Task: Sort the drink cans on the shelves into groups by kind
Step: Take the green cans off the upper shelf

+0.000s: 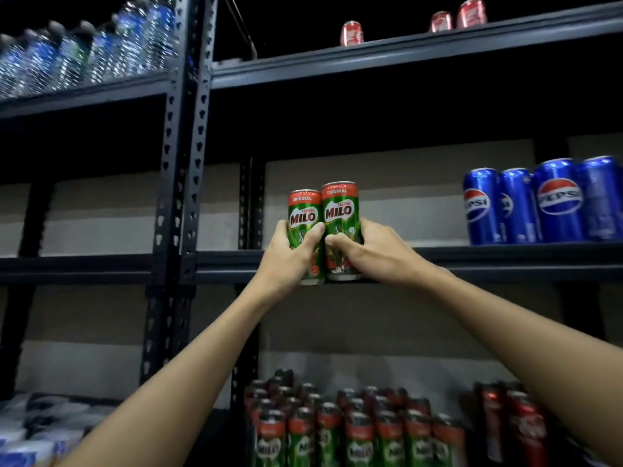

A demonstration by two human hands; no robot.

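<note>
**Two Milo cans at the middle shelf**

Our left hand (286, 257) has its grip clenched on one green-and-red Milo can (302, 217); our right hand (374, 254) grasps the other Milo can (340, 210) touching it, both upright at the dark metal middle shelf's (505, 261) front edge. Blue Pepsi cans (539, 203) stand at three o'clock, well apart.

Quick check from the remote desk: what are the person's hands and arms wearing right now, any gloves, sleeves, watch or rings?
Nothing worn shows. The left hand and right hand are bare, with no gloves and no rings visible. Both forearms are bare from the wrist to the bottom edge of the frame: no sleeve, watch, strap or band in view. Anything worn higher up the arms lies outside the picture.
</note>
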